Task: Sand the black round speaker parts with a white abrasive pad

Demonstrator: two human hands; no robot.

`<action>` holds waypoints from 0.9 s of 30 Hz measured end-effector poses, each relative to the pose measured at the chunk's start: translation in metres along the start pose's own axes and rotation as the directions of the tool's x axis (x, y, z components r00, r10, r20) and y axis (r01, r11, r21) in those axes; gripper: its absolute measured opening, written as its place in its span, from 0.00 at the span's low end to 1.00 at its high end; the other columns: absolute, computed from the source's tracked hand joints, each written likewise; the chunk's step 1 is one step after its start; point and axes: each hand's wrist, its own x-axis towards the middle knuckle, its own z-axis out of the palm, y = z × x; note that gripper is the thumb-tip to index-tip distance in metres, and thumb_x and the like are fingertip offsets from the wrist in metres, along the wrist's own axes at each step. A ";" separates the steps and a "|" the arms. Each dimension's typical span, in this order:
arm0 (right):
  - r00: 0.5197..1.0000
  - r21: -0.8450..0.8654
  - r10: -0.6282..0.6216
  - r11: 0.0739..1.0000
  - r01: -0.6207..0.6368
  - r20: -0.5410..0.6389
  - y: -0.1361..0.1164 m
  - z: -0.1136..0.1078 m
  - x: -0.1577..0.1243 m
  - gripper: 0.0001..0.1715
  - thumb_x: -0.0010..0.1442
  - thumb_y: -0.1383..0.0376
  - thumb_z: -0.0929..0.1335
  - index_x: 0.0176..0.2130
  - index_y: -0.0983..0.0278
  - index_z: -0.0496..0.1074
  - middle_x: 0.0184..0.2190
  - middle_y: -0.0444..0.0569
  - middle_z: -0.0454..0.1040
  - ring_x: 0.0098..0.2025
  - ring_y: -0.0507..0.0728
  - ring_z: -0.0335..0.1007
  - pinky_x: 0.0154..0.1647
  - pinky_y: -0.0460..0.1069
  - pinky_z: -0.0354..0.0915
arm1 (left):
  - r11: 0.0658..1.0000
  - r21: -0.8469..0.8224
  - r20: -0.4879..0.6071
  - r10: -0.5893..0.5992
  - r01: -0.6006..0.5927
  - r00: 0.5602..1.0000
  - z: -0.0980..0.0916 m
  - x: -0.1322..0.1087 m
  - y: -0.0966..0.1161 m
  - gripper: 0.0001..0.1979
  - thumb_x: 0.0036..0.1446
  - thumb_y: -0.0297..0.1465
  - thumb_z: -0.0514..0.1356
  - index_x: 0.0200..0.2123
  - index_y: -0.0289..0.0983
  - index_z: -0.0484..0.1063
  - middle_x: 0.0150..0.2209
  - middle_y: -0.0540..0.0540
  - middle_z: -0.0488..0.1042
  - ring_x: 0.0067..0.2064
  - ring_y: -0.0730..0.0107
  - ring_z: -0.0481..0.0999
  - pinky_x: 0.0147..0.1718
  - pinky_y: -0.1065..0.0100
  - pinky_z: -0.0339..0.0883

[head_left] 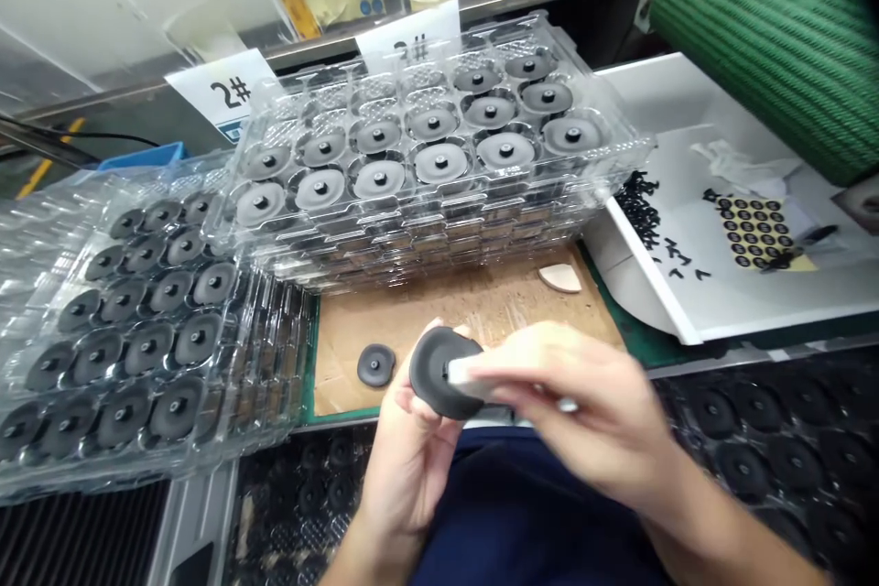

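Black rubbery disc (pixel 434 375) is held up off the board in the left hand (pixel 405 458), just over the near edge of a cardboard sheet (pixel 336 385) at the front of the bench. It stands tilted, its broad flat face turned toward the right hand (pixel 569 394) and slightly upward. Being round, it has no long axis; its short central axis runs roughly sideways toward that hand. The left fingers (pixel 417 406) curl under and around the rim, closed on it, with a fingertip showing over the top edge. The right hand is blurred by movement, its fingers nearly together at the disc's face, where a small pale sliver (pixel 459 373) shows (what it is, and whether those fingers grip it, cannot be told). Both hands are at work on this one disc. Just beside it on the cardboard lies a smaller black disc (pixel 375 364), and toward the far edge a cream wedge-shaped piece (pixel 559 277). Beyond stand stacked clear plastic trays (pixel 622 146) of grey pinned discs, with a second stack (pixel 20 229) of dark discs at the bench's left edge and a white tray (pixel 659 293) of small black pieces at the right.
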 end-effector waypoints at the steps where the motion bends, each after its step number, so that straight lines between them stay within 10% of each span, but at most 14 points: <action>1: 0.998 0.008 -0.063 0.998 0.063 0.027 -0.001 0.002 0.004 0.13 0.61 0.73 0.64 0.44 0.64 0.73 0.37 0.48 0.77 0.37 0.52 0.70 0.39 0.46 0.65 | 1.000 0.012 -0.010 0.010 -0.009 1.000 -0.001 0.000 0.001 0.19 0.54 0.30 0.62 0.51 0.44 0.70 0.49 0.46 0.76 0.50 0.65 0.74 0.47 0.70 0.69; 7: 0.789 0.149 0.207 0.924 -0.352 0.578 0.027 0.014 -0.033 0.10 0.60 0.67 0.65 0.36 0.64 0.78 0.30 0.46 0.78 0.31 0.52 0.71 0.33 0.45 0.65 | 0.999 0.017 -0.061 0.048 -0.047 0.997 -0.006 0.003 0.011 0.20 0.50 0.32 0.65 0.48 0.44 0.73 0.48 0.47 0.76 0.45 0.63 0.78 0.45 0.69 0.71; 13: 0.839 0.042 0.528 0.843 -0.537 0.134 0.040 0.003 -0.050 0.10 0.61 0.62 0.65 0.38 0.60 0.76 0.36 0.47 0.77 0.38 0.55 0.72 0.38 0.47 0.66 | 0.999 0.024 0.001 -0.029 0.029 1.000 0.002 0.006 0.007 0.21 0.49 0.32 0.65 0.48 0.43 0.72 0.50 0.48 0.75 0.49 0.60 0.75 0.49 0.67 0.69; 18: 0.947 0.047 0.197 0.980 -0.191 -0.253 0.001 0.004 -0.004 0.11 0.61 0.66 0.65 0.44 0.59 0.73 0.40 0.45 0.74 0.40 0.51 0.70 0.39 0.43 0.66 | 0.998 0.062 0.007 -0.015 0.015 1.000 0.003 0.001 -0.003 0.23 0.51 0.31 0.64 0.52 0.43 0.69 0.51 0.45 0.75 0.51 0.60 0.73 0.49 0.67 0.69; 24: 0.960 -0.097 0.100 0.992 -0.077 0.260 -0.008 0.024 0.019 0.11 0.59 0.74 0.64 0.38 0.64 0.74 0.30 0.44 0.74 0.32 0.50 0.69 0.34 0.43 0.65 | 0.993 0.109 -0.111 -0.043 0.055 0.993 -0.013 -0.002 -0.007 0.21 0.53 0.32 0.63 0.51 0.45 0.69 0.50 0.45 0.75 0.49 0.60 0.74 0.48 0.64 0.69; 27: 0.995 -0.147 0.072 0.987 -0.060 0.076 -0.005 0.031 0.022 0.12 0.61 0.72 0.63 0.40 0.67 0.74 0.32 0.48 0.74 0.33 0.52 0.69 0.36 0.45 0.65 | 0.989 0.122 -0.086 -0.073 0.083 0.994 -0.011 -0.002 -0.008 0.21 0.50 0.31 0.65 0.50 0.41 0.70 0.48 0.43 0.75 0.50 0.59 0.74 0.50 0.63 0.67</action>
